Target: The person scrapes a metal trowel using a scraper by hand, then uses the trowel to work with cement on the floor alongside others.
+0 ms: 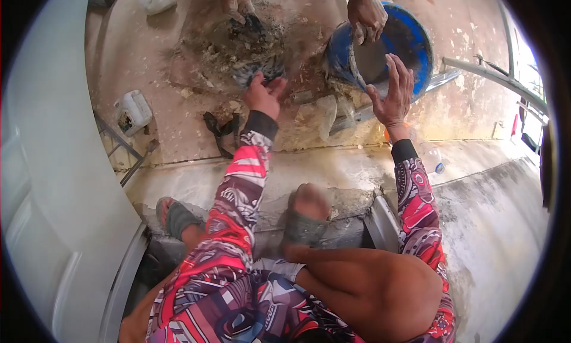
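My left hand reaches forward with its fingers bent at the near edge of a dark, mud-smeared object. Motion blur hides that object's exact kind. Beside the blue bucket, my right hand is raised with fingers stretched and thumb apart, holding nothing. Grey wet material shows inside the tilted bucket. Another person's hand hangs over the bucket's rim. That person's other hand is at a black, dirty piece on the far side of the smeared patch.
A white plastic jug lies on the left, near a metal frame. Black straps lie at the step's edge. A metal rail runs along the right. A clear bottle with a blue cap lies below it. A white door borders the left.
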`<state>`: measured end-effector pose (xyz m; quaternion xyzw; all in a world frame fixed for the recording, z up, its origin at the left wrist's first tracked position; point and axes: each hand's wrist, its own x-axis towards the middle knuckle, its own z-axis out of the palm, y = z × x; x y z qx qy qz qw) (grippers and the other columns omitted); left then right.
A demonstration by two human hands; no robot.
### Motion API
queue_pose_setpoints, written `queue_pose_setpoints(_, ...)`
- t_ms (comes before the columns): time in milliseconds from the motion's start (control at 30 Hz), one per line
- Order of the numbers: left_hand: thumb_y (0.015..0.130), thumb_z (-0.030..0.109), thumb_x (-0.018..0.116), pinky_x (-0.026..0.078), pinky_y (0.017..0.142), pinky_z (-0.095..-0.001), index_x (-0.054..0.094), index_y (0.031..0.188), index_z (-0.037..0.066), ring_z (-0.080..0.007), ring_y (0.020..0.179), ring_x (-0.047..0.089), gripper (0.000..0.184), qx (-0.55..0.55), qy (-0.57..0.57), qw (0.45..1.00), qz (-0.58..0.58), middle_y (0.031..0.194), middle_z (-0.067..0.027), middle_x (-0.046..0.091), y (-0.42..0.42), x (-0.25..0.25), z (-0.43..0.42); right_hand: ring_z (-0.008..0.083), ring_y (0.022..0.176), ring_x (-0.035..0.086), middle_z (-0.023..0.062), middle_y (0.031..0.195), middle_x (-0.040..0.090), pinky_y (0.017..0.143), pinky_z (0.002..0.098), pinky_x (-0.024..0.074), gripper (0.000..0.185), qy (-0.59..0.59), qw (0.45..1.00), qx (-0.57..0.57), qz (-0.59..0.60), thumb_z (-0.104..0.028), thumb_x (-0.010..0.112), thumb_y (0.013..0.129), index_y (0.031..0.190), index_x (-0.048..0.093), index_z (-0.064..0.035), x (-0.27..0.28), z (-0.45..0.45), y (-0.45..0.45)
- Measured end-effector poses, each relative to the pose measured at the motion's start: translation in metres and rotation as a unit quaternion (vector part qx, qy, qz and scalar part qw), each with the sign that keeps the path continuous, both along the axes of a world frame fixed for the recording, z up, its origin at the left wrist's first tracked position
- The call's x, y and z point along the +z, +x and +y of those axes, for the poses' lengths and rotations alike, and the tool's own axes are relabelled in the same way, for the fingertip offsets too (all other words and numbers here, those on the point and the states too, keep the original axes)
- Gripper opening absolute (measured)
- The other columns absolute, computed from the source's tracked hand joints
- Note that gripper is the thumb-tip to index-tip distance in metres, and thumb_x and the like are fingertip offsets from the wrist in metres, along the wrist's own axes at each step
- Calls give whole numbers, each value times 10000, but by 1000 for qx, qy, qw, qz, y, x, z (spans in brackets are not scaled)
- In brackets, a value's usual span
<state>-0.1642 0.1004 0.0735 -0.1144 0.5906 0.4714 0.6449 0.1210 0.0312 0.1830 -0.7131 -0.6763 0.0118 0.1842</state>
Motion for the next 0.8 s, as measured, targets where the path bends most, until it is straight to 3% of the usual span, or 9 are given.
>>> queue_pose_setpoints(133, 914, 153, 604, 572, 445, -402, 517, 947, -58, -257, 569, 642, 230, -169, 64, 964, 194, 817, -162, 619, -40, 25, 14, 265, 1359, 408, 71, 1444, 450, 1138, 545, 221, 742, 1, 1000, 2, 1, -505, 642, 848, 1466, 397, -175, -1, -2, 0)
queue_pose_setpoints(167, 910, 160, 617, 512, 381, -371, 545, 799, -65, -209, 524, 629, 261, -177, 77, 948, 254, 671, -130, 614, -43, 32, 17, 265, 1359, 407, 69, 1444, 451, 1138, 544, 221, 743, 2, 1000, 1, 3, -505, 644, 847, 1465, 398, -176, -1, -2, 0)
queue_pose_setpoints(267, 895, 191, 629, 519, 468, -422, 563, 738, -69, -281, 542, 636, 310, -343, 119, 843, 398, 676, -185, 636, -76, 30, 38, 264, 1358, 407, 66, 1444, 452, 1140, 540, 222, 741, 5, 1000, 1, 1, -499, 648, 845, 1465, 398, -180, 0, 0, 0)
queue_pose_setpoints(367, 887, 228, 620, 525, 577, -451, 570, 698, -68, -401, 587, 629, 354, -354, 181, 694, 600, 679, -241, 634, -96, 6, 60, 266, 1356, 409, 65, 1445, 452, 1141, 535, 224, 736, 3, 1000, -2, -1, -487, 652, 846, 1466, 398, -182, 0, 0, -3)
queue_pose_setpoints(433, 884, 254, 609, 517, 640, -478, 585, 726, -62, -458, 653, 615, 354, -425, 165, 665, 591, 694, -259, 630, -100, -49, 69, 268, 1355, 410, 65, 1444, 453, 1141, 533, 225, 734, 2, 1000, -6, -2, -482, 654, 846, 1466, 399, -183, 3, -1, -3)
queue_pose_setpoints(533, 883, 280, 594, 506, 701, -513, 614, 771, -55, -465, 751, 632, 354, -445, 137, 697, 545, 752, -283, 633, -101, -43, 80, 272, 1351, 412, 66, 1442, 456, 1140, 533, 229, 735, 10, 1000, -5, -2, -483, 653, 846, 1466, 400, -183, 2, 6, -2)
queue_pose_setpoints(600, 881, 284, 599, 503, 711, -525, 619, 780, -56, -445, 759, 643, 355, -415, 117, 775, 462, 787, -295, 634, -113, -37, 73, 274, 1349, 414, 69, 1440, 459, 1138, 533, 233, 735, 8, 1000, -6, -4, -489, 650, 848, 1466, 401, -181, 2, 2, -3)
queue_pose_setpoints(700, 900, 230, 589, 525, 570, -473, 615, 844, -64, -367, 677, 668, 301, -418, 208, 615, 635, 777, -241, 651, -136, -19, 47, 276, 1345, 417, 74, 1438, 460, 1135, 535, 236, 735, -3, 1000, -6, -8, -499, 642, 853, 1468, 400, -179, 2, 1, -4)
queue_pose_setpoints(800, 901, 160, 587, 495, 425, -364, 613, 961, -36, -255, 614, 658, 206, -354, 86, 855, 368, 805, -141, 665, -159, -16, 25, 280, 1343, 418, 78, 1437, 460, 1135, 534, 235, 733, 6, 1000, -2, -10, -506, 634, 859, 1469, 399, -175, 2, 2, -3)
